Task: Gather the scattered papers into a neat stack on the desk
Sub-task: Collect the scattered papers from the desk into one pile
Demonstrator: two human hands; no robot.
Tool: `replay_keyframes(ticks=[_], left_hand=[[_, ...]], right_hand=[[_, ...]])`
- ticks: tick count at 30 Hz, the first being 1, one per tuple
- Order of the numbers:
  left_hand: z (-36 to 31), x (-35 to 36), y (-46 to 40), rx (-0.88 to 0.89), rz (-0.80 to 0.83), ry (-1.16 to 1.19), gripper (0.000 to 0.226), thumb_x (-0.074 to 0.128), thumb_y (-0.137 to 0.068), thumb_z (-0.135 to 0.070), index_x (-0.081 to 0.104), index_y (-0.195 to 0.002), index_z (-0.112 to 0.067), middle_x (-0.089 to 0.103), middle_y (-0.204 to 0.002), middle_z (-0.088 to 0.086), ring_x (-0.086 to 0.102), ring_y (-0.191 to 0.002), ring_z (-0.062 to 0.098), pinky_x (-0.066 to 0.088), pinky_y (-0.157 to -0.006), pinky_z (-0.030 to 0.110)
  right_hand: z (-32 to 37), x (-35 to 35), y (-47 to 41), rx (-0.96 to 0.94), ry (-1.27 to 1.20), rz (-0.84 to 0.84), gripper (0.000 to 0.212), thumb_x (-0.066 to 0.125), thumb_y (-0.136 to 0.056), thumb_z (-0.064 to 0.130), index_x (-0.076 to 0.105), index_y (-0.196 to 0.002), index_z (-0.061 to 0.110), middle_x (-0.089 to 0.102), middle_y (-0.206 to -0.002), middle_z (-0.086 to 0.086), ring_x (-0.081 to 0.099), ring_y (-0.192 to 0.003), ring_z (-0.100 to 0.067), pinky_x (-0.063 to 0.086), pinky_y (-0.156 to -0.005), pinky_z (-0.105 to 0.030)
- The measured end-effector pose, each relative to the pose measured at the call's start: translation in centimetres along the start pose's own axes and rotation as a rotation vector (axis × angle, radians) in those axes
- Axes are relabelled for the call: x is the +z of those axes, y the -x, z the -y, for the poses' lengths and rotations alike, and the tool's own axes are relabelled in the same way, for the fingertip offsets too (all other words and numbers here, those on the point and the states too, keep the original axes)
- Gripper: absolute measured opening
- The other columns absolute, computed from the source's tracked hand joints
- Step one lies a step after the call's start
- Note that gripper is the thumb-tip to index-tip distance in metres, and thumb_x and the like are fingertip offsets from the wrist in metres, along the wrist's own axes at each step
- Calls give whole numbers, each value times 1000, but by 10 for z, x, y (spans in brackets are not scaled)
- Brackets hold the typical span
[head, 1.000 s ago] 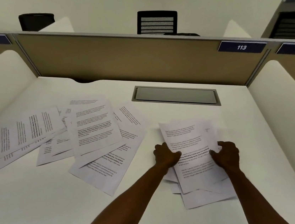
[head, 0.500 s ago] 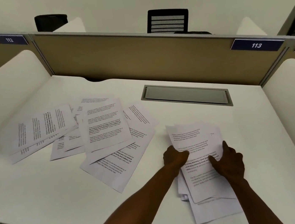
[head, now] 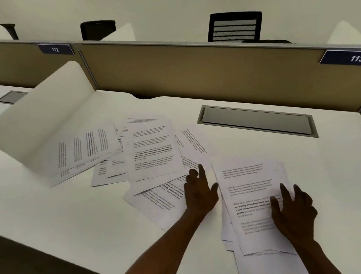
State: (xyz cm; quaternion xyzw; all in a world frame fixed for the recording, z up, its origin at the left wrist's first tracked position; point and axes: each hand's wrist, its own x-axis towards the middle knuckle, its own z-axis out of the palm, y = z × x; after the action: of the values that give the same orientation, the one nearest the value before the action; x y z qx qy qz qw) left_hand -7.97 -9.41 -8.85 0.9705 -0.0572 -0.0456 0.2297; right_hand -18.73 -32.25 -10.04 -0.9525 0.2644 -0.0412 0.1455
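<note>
A rough stack of printed papers point(head: 249, 185) lies on the white desk point(head: 60, 220) at the right, its sheets not squared. My right hand point(head: 294, 214) rests flat on the stack's lower right part, fingers spread. Several loose printed sheets point(head: 151, 151) lie fanned and overlapping at the desk's middle and left. My left hand point(head: 201, 193) hovers open between the stack and the loose sheets, its fingers over the edge of the nearest sheet point(head: 160, 200). It holds nothing.
A grey cable hatch point(head: 257, 122) is set into the desk behind the stack. A tan partition point(head: 190, 76) with labels 112 and 113 closes the back. A white curved side divider point(head: 43, 117) stands at the left, touching the leftmost sheets. The desk's front edge runs diagonally at lower left.
My left hand has let go of the stack and moved left toward the loose sheets, fingers opening. My right hand has flattened onto the stack. The view has swung left.
</note>
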Motion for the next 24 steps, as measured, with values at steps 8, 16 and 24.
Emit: replay_keyframes(ticks=[8, 16, 24], left_hand=[[101, -66, -44, -410, -75, -94, 79, 45, -98, -52, 12, -159, -14, 8, -163, 26, 7, -151, 43, 17, -122, 51], [128, -90, -57, -662, -36, -4, 94, 71, -84, -49, 19, -154, -12, 28, -150, 24, 31, -138, 40, 32, -114, 49], [140, -110, -71, -866, -231, 516, 77, 74, -83, -16, 31, -146, -8, 46, -140, 24, 47, -129, 39, 42, -108, 47]], right_hand=[[57, 1, 9, -274, -317, -58, 58, 68, -89, 34, 51, -141, 18, 46, -147, -12, 37, -137, -29, 41, -108, -52], [128, 27, 14, -538, 94, 362, 76, 52, -89, 57, 27, -154, 26, 21, -163, -6, 18, -149, -26, 28, -115, -41], [126, 35, 16, -479, 66, 424, 74, 56, -90, 55, 30, -153, 27, 20, -163, -1, 15, -150, -22, 27, -117, -38]])
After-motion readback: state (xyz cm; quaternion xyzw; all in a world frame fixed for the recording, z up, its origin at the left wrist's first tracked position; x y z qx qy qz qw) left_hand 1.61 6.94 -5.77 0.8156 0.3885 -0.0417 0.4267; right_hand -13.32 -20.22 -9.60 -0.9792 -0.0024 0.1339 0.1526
